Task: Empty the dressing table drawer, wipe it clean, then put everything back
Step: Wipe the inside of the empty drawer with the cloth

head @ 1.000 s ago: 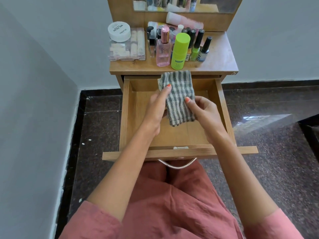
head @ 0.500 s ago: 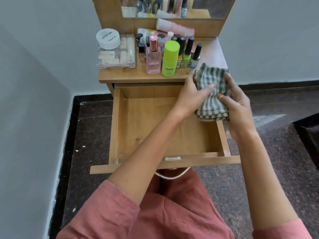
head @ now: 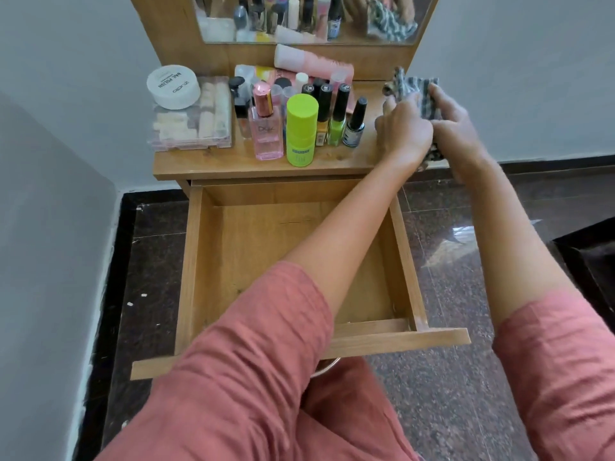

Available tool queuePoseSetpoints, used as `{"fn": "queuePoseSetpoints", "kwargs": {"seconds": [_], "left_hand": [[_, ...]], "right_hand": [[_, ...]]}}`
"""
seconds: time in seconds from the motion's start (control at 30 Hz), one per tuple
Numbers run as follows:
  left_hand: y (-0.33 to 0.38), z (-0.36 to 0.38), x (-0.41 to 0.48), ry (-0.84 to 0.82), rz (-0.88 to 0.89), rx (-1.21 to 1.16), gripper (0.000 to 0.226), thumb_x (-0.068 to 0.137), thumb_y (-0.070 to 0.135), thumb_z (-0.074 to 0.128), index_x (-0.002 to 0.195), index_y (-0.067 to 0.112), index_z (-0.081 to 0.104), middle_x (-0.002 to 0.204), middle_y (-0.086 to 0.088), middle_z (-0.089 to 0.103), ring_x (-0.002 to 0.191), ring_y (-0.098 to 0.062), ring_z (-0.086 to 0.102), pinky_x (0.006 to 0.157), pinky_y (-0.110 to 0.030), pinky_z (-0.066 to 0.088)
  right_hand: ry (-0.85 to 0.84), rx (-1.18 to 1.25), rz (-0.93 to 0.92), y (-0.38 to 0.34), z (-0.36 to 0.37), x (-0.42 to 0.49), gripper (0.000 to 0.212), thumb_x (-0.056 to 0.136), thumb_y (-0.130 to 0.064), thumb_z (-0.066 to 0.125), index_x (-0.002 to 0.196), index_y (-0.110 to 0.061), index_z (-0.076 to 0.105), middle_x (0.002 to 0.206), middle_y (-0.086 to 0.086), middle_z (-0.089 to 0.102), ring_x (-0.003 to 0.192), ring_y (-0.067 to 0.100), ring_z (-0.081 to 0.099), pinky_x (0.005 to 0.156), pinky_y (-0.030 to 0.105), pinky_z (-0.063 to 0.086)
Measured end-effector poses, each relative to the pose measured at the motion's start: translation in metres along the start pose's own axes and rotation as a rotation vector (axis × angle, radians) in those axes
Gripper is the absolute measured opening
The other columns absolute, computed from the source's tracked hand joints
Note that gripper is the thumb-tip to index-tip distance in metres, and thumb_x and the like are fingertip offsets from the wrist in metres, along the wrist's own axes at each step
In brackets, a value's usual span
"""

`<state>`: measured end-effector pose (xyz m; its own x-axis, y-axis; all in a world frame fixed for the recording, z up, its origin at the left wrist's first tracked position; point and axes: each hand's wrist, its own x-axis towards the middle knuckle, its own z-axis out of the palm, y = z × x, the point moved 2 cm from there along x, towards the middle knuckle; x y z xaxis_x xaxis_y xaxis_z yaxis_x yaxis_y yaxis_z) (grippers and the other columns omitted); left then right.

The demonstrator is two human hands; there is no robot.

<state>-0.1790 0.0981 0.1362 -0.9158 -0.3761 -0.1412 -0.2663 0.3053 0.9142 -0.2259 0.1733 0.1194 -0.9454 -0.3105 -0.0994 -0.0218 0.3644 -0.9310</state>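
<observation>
The wooden drawer [head: 196, 267] stands pulled out with nothing inside it. Both my hands hold the folded grey-and-white striped cloth [head: 411, 89] over the right end of the dressing table top [head: 206, 164]. My left hand [head: 404, 129] grips the cloth's left side, my right hand [head: 454, 128] holds its right side. The cloth's lower part is hidden behind my hands. On the table top stand a lime-green bottle [head: 301, 131], a pink perfume bottle [head: 266, 128], several nail polish bottles [head: 339, 114], a white jar [head: 173, 86] on a clear box [head: 193, 124] and a pink tube [head: 312, 63].
A mirror [head: 309, 18] rises at the table's back and reflects the bottles and cloth. Grey walls close in on the left and behind. Dark stone floor [head: 466, 394] lies to the right. My knees in pink fabric sit below the drawer front.
Both hands carried the cloth up out of the drawer and rightward to the right end of the table top. The view shifted closer and to the right.
</observation>
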Motion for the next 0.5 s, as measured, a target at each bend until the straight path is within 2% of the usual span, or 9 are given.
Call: {"fn": "queuePoseSetpoints", "kwargs": {"seconds": [0.13,0.2,0.33,0.43,0.5], "left_hand": [[0.000,0.004,0.015,0.050,-0.038,0.065,0.045,0.094,0.006,0.036,0.138,0.015,0.038,0.144,-0.011,0.031,0.129,-0.029,0.032,0.105,-0.036,0.033],[0.000,0.004,0.021,0.082,-0.058,0.059,0.042,0.094,0.009,0.036,0.135,0.015,0.042,0.144,-0.012,0.032,0.132,-0.029,0.031,0.108,-0.037,0.033],[0.005,0.000,0.026,0.101,-0.119,0.097,0.035,0.095,0.012,0.039,0.129,0.012,0.046,0.142,-0.012,0.033,0.132,-0.029,0.030,0.107,-0.039,0.034],[0.006,-0.003,0.026,0.085,-0.155,0.120,0.033,0.094,0.013,0.041,0.127,0.009,0.046,0.144,-0.014,0.030,0.133,-0.031,0.027,0.106,-0.043,0.033],[0.005,-0.006,0.026,0.071,-0.165,0.111,0.033,0.095,0.012,0.041,0.126,0.007,0.046,0.144,-0.015,0.028,0.133,-0.031,0.028,0.104,-0.042,0.033]], "right_hand": [[-0.040,-0.090,-0.023,0.002,0.008,0.018,0.061,0.089,0.004,0.045,0.144,-0.008,0.021,0.146,0.009,0.035,0.117,0.003,0.042,0.075,-0.001,0.044],[-0.052,-0.103,-0.041,0.001,0.010,0.025,0.062,0.089,0.001,0.049,0.144,-0.007,0.021,0.146,0.009,0.035,0.120,0.003,0.041,0.081,0.001,0.043],[-0.085,-0.252,-0.042,0.001,0.011,0.034,0.064,0.089,-0.010,0.053,0.145,-0.015,0.021,0.148,0.005,0.034,0.133,0.012,0.036,0.108,0.022,0.032],[-0.027,-0.409,-0.051,-0.001,0.012,0.036,0.063,0.089,-0.018,0.051,0.145,-0.019,0.021,0.143,0.007,0.041,0.130,0.020,0.040,0.110,0.035,0.033],[0.030,-0.521,-0.057,-0.003,0.014,0.034,0.053,0.090,-0.018,0.047,0.141,-0.017,0.031,0.137,0.011,0.047,0.124,0.026,0.045,0.105,0.041,0.038]]}}
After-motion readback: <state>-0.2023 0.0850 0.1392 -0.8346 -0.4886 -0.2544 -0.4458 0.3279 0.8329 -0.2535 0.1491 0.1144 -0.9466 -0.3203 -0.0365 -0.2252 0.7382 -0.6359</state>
